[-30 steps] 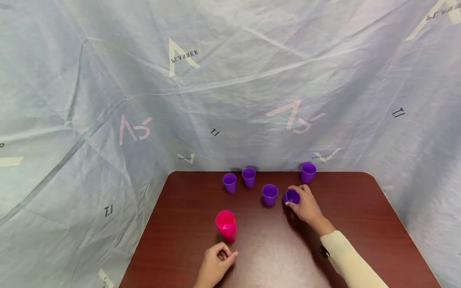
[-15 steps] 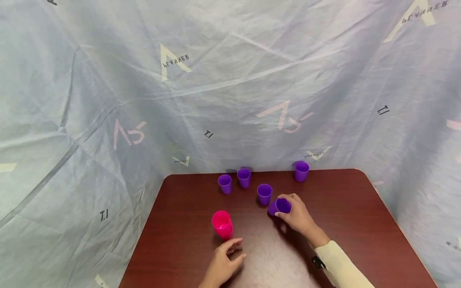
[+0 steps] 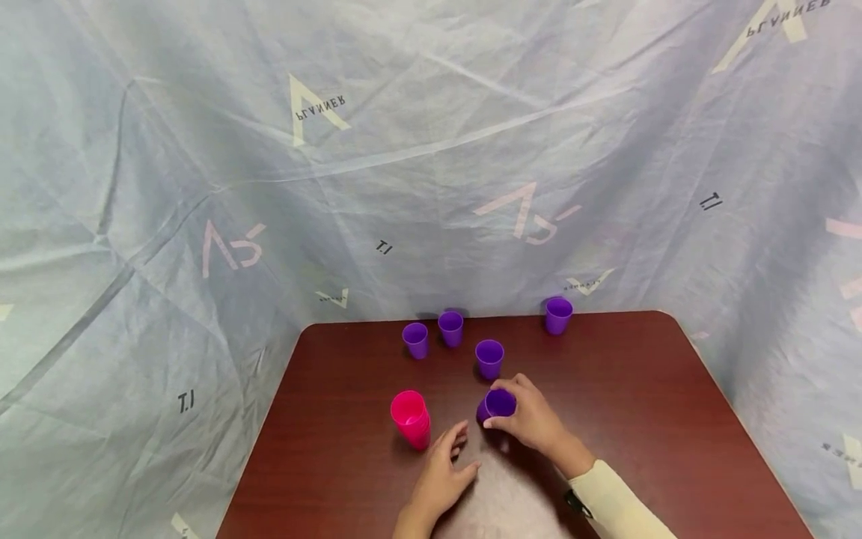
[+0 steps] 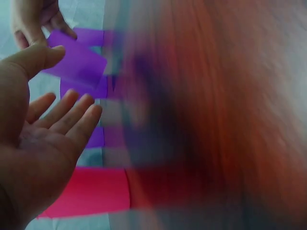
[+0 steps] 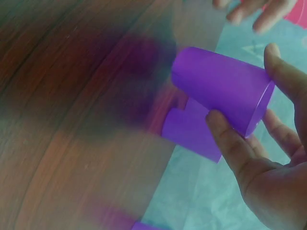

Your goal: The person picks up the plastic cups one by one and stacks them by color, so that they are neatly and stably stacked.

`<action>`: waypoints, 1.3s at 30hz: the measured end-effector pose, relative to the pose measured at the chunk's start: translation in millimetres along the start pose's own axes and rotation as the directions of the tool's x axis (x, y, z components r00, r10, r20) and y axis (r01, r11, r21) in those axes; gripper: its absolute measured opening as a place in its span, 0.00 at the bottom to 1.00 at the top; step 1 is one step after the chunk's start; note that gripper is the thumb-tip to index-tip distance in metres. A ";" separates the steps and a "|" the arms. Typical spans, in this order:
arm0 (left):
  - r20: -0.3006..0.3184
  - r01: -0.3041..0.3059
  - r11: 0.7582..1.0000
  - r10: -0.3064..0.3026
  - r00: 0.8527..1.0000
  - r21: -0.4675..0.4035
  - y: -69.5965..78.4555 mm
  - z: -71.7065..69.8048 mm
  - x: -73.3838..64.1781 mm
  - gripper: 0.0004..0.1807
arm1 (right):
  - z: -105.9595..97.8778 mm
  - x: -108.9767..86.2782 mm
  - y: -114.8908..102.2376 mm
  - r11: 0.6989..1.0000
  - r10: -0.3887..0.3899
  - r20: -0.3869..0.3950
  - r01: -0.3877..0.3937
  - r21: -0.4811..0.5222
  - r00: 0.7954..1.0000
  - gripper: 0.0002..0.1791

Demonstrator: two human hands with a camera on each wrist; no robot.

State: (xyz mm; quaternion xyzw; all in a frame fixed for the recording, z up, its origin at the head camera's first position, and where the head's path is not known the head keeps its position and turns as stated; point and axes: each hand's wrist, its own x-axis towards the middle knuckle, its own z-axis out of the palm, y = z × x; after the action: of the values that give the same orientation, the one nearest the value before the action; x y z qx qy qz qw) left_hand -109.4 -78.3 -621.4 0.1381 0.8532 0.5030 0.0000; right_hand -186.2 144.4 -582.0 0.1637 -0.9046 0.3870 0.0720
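Note:
My right hand (image 3: 535, 423) grips a purple cup (image 3: 497, 406) near its rim, thumb on one side and fingers on the other. In the right wrist view that held cup (image 5: 220, 86) is tilted, its base just above the table. My left hand (image 3: 441, 475) is held out beside it with fingers spread and nothing in them. The left wrist view shows the left palm (image 4: 48, 139) turned up, close to the held cup (image 4: 79, 60). Left of this hand stands a pink cup stack (image 3: 412, 421), its top cup's mouth upward.
Behind the hands a purple cup (image 3: 489, 359) stands upright. Farther back are two more purple cups (image 3: 450, 329) at the left and another purple cup (image 3: 558, 316) at the right. A grey printed sheet (image 3: 431, 187) hangs behind the brown table (image 3: 640, 389).
My right hand has carried the purple cup leftward and nearer to me. My left hand has unfolded its fingers and moved forward and right, toward that cup. The view has shifted slightly.

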 end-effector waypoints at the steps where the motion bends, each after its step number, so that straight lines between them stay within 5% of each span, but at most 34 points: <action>1: -0.002 0.000 1.000 0.000 1.000 0.015 0.1 2.3 2.5 0.40 | 1.5 -0.2 -2.2 1.000 0.000 0.012 0.000 -0.003 1.000 0.35; 8: -0.061 0.002 0.997 0.003 0.998 0.075 -0.5 16.1 16.9 0.46 | 14.0 -5.1 -12.7 0.999 -0.041 0.092 0.037 0.039 0.995 0.34; 18: -0.116 0.112 0.989 -0.100 0.988 0.100 1.0 31.6 25.5 0.46 | 29.4 -13.0 -11.6 0.995 -0.053 0.170 0.037 0.092 0.984 0.36; 25: -0.133 0.082 0.990 -0.067 0.989 0.111 1.1 32.2 31.5 0.38 | 24.4 -8.7 -6.5 0.985 -0.125 0.183 0.100 0.138 0.975 0.31; 32: -0.101 0.092 0.995 -0.089 0.991 0.026 3.1 26.9 34.8 0.33 | 22.7 11.0 0.3 0.971 -0.211 0.000 0.210 0.111 0.977 0.18; 36: -0.123 0.084 0.996 -0.082 0.989 0.007 1.9 29.8 34.5 0.34 | 23.0 31.6 6.0 0.978 -0.208 -0.126 0.209 -0.004 0.970 0.21; 39: -0.140 0.071 0.997 -0.071 0.988 -0.001 -0.2 31.6 33.7 0.34 | 24.6 46.4 13.8 0.976 -0.206 -0.146 0.192 -0.104 0.967 0.27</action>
State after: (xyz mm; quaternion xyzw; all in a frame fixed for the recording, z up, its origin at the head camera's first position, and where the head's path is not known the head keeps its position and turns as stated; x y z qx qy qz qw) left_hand -137.4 -43.3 -632.5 0.0720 0.8565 0.5093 -0.0421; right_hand -234.5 124.3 -596.4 0.2196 -0.8914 0.3489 0.1884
